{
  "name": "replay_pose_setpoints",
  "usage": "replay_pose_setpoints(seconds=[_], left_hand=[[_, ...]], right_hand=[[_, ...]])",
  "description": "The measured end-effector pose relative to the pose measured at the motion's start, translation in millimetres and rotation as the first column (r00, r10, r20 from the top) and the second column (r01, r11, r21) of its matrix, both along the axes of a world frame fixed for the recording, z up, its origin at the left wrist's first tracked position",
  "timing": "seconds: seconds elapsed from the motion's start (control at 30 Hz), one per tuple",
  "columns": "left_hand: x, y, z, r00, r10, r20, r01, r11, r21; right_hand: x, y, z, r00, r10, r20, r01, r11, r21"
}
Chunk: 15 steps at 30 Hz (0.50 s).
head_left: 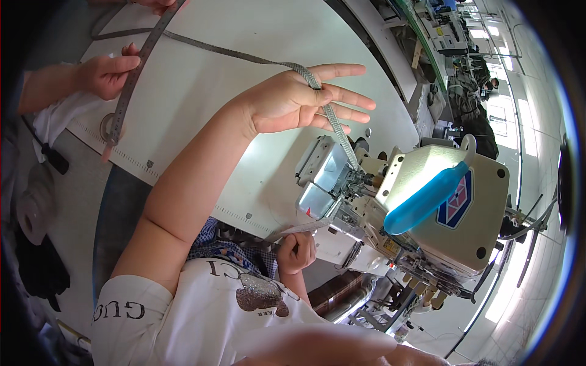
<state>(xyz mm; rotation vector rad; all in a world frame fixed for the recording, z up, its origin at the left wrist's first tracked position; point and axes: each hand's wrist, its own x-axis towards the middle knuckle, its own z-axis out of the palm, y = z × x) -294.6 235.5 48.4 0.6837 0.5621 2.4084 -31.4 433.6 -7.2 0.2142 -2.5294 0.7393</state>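
Observation:
A grey braided strap (339, 131) crosses my left hand (311, 100), whose thumb presses it against the hand while the other fingers stretch out apart. From there it runs down to the metal plates and presser area of a cream industrial sewing machine (488, 207). A pale strap length (305, 227) comes off the machine's near side toward the table edge. Beside that length, my right hand (296, 252) is curled into a fist; what lies inside its fingers is hidden. The strap's other end trails over the white table (256, 36) to the far left.
At the left, another person's hand (108, 74) is by a long measuring tape (128, 91); a second hand (157, 5) is at its top. A blue tool-like piece (421, 201) lies against the machine head. A printed scale follows the table edge. More machines stand at the upper right.

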Motion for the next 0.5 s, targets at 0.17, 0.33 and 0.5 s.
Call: replay_pose_setpoints(seconds=[0.17, 0.33, 0.5], left_hand=[[-2, 4, -4, 1.000, 0.012, -0.009, -0.012, 1.000, 0.012], [-5, 7, -9, 1.000, 0.001, 0.016, -0.002, 0.999, 0.043], [-7, 10, -13, 0.999, -0.003, 0.046, 0.000, 0.998, 0.066]], right_hand=[[-1, -1, -1, 1.000, -0.003, -0.021, 0.003, 1.000, 0.005], [-2, 0, -1, 0.998, 0.032, -0.045, -0.031, 0.999, 0.019], [-2, 1, 0, 0.998, 0.036, -0.043, -0.035, 0.999, 0.024]])
